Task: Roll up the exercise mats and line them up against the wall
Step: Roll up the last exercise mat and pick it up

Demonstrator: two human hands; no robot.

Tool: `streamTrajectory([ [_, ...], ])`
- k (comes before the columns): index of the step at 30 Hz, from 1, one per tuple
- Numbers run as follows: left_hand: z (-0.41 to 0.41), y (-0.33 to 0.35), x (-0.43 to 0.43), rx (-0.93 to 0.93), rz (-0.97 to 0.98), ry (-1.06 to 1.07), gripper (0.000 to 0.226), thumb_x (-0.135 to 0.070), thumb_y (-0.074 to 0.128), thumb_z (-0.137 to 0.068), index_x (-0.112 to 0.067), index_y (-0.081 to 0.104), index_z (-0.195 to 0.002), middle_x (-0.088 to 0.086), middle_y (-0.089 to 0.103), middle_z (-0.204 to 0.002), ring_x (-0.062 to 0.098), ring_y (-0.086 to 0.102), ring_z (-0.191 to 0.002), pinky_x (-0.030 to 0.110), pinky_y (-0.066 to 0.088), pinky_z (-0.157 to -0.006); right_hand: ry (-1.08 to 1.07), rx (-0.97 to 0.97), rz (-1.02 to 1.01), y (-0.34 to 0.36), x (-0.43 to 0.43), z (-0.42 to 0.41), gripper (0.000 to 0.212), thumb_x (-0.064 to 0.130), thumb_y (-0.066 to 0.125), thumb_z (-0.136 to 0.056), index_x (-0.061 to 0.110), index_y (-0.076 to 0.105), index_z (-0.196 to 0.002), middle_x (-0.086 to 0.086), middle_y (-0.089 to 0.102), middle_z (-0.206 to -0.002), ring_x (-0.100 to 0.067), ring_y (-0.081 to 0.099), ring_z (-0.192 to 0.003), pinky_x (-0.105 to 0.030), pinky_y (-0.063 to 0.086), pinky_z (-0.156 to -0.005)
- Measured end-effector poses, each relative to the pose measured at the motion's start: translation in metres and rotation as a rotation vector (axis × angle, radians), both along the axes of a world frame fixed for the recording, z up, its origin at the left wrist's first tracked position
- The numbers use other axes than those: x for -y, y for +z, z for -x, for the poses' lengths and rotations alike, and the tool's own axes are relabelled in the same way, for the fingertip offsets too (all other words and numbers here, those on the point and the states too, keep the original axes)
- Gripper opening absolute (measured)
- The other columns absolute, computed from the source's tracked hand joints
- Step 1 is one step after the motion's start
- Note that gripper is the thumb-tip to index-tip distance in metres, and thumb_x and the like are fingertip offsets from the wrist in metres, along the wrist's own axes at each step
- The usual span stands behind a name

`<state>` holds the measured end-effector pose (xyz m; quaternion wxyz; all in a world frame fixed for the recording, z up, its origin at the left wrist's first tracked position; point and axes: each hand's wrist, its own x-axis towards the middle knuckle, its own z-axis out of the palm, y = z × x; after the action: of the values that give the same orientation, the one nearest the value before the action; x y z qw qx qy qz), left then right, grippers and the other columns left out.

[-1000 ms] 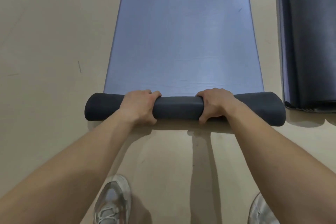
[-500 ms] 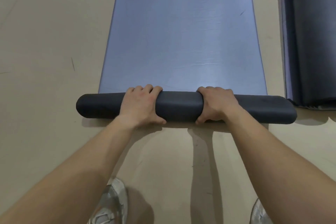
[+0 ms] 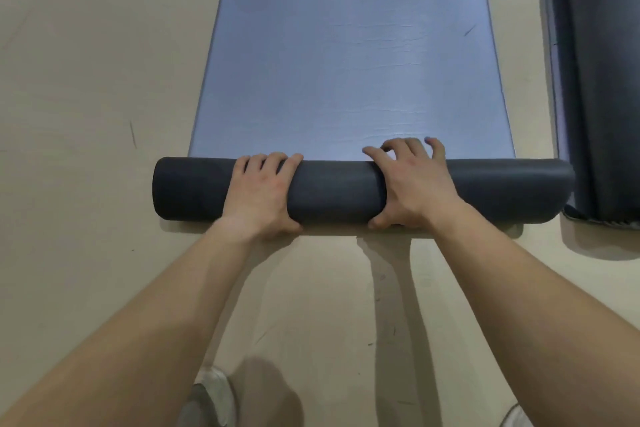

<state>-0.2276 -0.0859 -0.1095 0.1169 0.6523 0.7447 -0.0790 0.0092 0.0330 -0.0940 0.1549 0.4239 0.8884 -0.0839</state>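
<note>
Beige floor (image 3: 86,80) fills the view, with a few dark scuff marks. The blue mat (image 3: 353,62) lies flat on it, running from the top edge of the view down to the centre, its surface lightly creased. A second mat (image 3: 606,80), dark grey and partly rolled or folded, lies along the right edge, parallel to the blue one; its near corner is just beside the roll's right end, contact unclear. The near end of the blue mat is wound into a dark grey roll (image 3: 339,191) lying crosswise on the floor, wider than the flat part on both sides. Two bare forearms reach in from the bottom corners. The left hand (image 3: 259,194) grips the roll left of centre, fingers curled over the top, thumb tucked on the near underside. The right hand (image 3: 412,184) sits right of centre, palm on top, fingers spread and loosely bent, reaching past the far edge over the flat mat, thumb hooked on the near side. A light shoe (image 3: 207,395) shows at the bottom edge, blurred.
</note>
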Motion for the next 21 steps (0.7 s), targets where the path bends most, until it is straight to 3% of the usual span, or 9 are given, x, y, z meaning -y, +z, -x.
streamTrajectory([
  [3,0.01,0.004,-0.015,0.071,0.066,-0.027,0.115,-0.072,0.077,-0.056,-0.034,0.026,-0.152,-0.004,0.047,-0.144,0.025,0.046,-0.129,0.044,0.027,-0.117,-0.02,-0.001,-0.211,-0.019,0.028,-0.006,0.121,0.054,0.088,-0.055,0.024,0.026,-0.154,-0.01,0.043,-0.142,-0.035,0.04,-0.133,-0.063,0.015,-0.116],
  [5,0.014,0.007,-0.023,0.079,0.097,-0.039,0.114,-0.073,0.077,-0.055,-0.035,0.029,-0.152,-0.004,0.05,-0.142,0.024,0.05,-0.125,0.043,0.032,-0.113,-0.016,0.025,-0.219,-0.02,0.022,-0.004,0.111,0.051,0.086,-0.059,0.025,0.027,-0.149,-0.009,0.048,-0.136,-0.035,0.046,-0.125,-0.06,0.023,-0.113],
  [8,0.011,0.025,-0.03,0.104,0.24,-0.053,0.113,-0.073,0.079,-0.058,-0.033,0.031,-0.152,-0.002,0.054,-0.135,0.024,0.054,-0.115,0.042,0.042,-0.102,0.037,0.06,-0.036,0.004,0.004,-0.001,0.095,0.062,0.077,-0.058,0.032,0.036,-0.138,-0.002,0.055,-0.123,-0.03,0.055,-0.11,-0.05,0.038,-0.102],
  [12,-0.028,0.037,0.013,0.011,0.188,-0.061,0.109,-0.075,0.072,-0.06,-0.031,0.03,-0.15,0.002,0.046,-0.138,0.027,0.052,-0.117,0.044,0.041,-0.107,0.017,0.097,0.307,0.029,0.005,-0.013,0.094,0.061,0.084,-0.054,0.037,0.045,-0.137,0.009,0.06,-0.113,-0.019,0.059,-0.099,-0.039,0.05,-0.087],
  [14,-0.039,0.034,0.033,0.052,0.166,-0.044,0.104,-0.073,0.073,-0.059,-0.033,0.034,-0.147,-0.002,0.048,-0.137,0.025,0.054,-0.113,0.043,0.043,-0.105,0.016,0.111,0.39,0.033,0.014,-0.019,0.101,0.062,0.085,-0.055,0.037,0.042,-0.144,0.009,0.06,-0.119,-0.019,0.059,-0.105,-0.039,0.051,-0.092],
  [17,-0.033,0.04,0.022,0.153,0.253,-0.014,0.104,-0.074,0.076,-0.056,-0.037,0.039,-0.146,-0.007,0.052,-0.13,0.021,0.057,-0.106,0.039,0.05,-0.094,-0.026,0.009,0.121,0.018,0.049,-0.036,0.109,0.065,0.078,-0.06,0.035,0.03,-0.154,0.004,0.049,-0.143,-0.023,0.048,-0.132,-0.047,0.03,-0.119],
  [19,-0.023,0.048,0.0,0.228,0.367,-0.001,0.108,-0.074,0.08,-0.053,-0.038,0.042,-0.147,-0.011,0.054,-0.124,0.02,0.058,-0.108,0.04,0.052,-0.092,-0.068,-0.044,-0.098,0.0,0.075,-0.045,0.107,0.056,0.084,-0.063,0.03,0.03,-0.151,-0.002,0.044,-0.15,-0.028,0.04,-0.139,-0.055,0.02,-0.121],
  [21,-0.021,0.05,-0.012,0.215,0.436,-0.015,0.111,-0.077,0.082,-0.052,-0.039,0.042,-0.148,-0.012,0.058,-0.126,0.02,0.058,-0.112,0.042,0.052,-0.094,-0.097,-0.055,-0.121,-0.007,0.074,-0.045,0.103,0.052,0.085,-0.063,0.03,0.032,-0.148,-0.002,0.045,-0.147,-0.028,0.042,-0.136,-0.054,0.022,-0.119],
])
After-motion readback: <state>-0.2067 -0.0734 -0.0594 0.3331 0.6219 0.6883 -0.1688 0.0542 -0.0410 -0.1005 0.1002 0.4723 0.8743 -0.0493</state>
